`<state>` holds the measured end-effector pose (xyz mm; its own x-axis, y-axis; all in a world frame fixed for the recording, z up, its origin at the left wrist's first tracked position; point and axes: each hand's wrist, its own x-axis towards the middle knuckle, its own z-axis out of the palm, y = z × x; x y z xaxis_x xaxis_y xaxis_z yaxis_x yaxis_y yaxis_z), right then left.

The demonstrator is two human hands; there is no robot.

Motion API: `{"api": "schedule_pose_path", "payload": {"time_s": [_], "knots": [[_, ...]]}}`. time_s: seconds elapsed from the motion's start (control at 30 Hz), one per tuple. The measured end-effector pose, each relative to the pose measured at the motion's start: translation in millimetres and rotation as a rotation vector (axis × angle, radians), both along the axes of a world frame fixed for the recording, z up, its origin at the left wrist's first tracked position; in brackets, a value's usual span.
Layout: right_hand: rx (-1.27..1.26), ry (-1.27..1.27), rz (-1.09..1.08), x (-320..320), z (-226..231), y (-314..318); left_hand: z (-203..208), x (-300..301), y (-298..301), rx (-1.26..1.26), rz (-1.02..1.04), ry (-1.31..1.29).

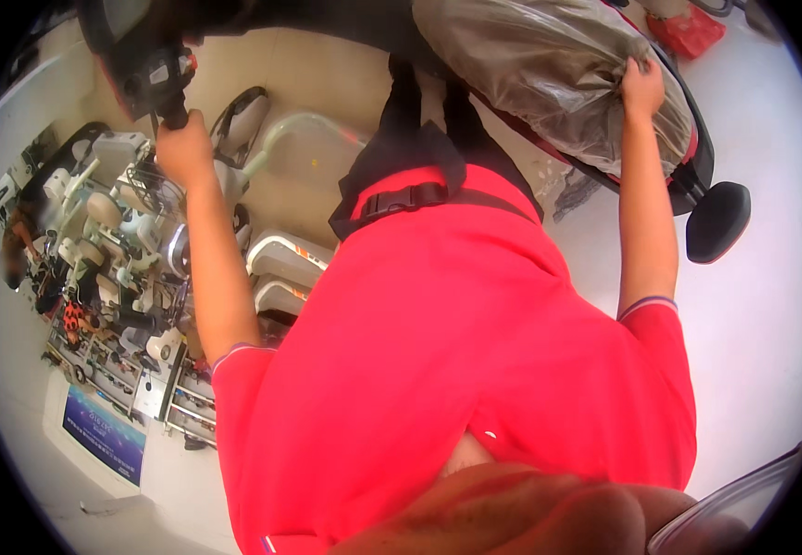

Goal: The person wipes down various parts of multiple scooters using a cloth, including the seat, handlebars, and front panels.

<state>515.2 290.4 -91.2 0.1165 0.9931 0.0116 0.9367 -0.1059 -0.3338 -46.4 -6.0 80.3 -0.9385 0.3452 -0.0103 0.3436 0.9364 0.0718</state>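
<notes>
Handlebar (pixel 172 112): my left fingers (pixel 195 123) wrap its grip.
Seat cover (pixel 530 51): my right fingers (pixel 633 74) clutch crumpled plastic near its right edge.
Risk: pulling hard might tear it.

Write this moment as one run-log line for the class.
left hand: closed around black handlebar grip | right hand: grasping crumpled plastic cover | surroundings: black rounded pad, blue poster

Pale lettering lines a blue rectangular sign (pixel 105 433) at lower left, its print small and blurred. Nearby, an orange-and-dark marking (pixel 312 256) trims a curved white panel (pixel 278 243), its characters too indistinct to read with confidence.
</notes>
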Motion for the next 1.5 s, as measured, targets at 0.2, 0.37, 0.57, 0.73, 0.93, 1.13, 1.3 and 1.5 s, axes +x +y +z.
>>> {"api": "schedule_pose_path", "payload": {"time_s": [0.2,0.37,0.57,0.73,0.93,1.13,1.3,1.5], "knots": [[-0.304,-0.046,0.153,-136,-29,48,-5,-4,-6,0.032,0.001,0.034],[-0.222,-0.117,0.505,-254,-41,34,2,14,6,0.005,0.049,0.002],[-0.550,-0.367,0.849,-334,-43,47,-7,7,-2,-0.010,0.036,0.003],[-0.557,-0.655,1.349,-342,-41,-33,-7,9,-4,0.015,0.094,-0.042],[-0.745,-0.695,1.580,-164,-36,-134,-7,18,2,0.005,0.117,-0.102],[-0.567,-0.672,1.170,-270,25,-37,-2,29,4,0.025,0.142,-0.100],[-0.354,-0.492,0.815,-288,-9,70,-6,20,-2,0.027,0.077,-0.104],[-0.230,-0.330,0.998,-248,1,-51,-6,24,2,0.067,0.113,-0.076]]}}
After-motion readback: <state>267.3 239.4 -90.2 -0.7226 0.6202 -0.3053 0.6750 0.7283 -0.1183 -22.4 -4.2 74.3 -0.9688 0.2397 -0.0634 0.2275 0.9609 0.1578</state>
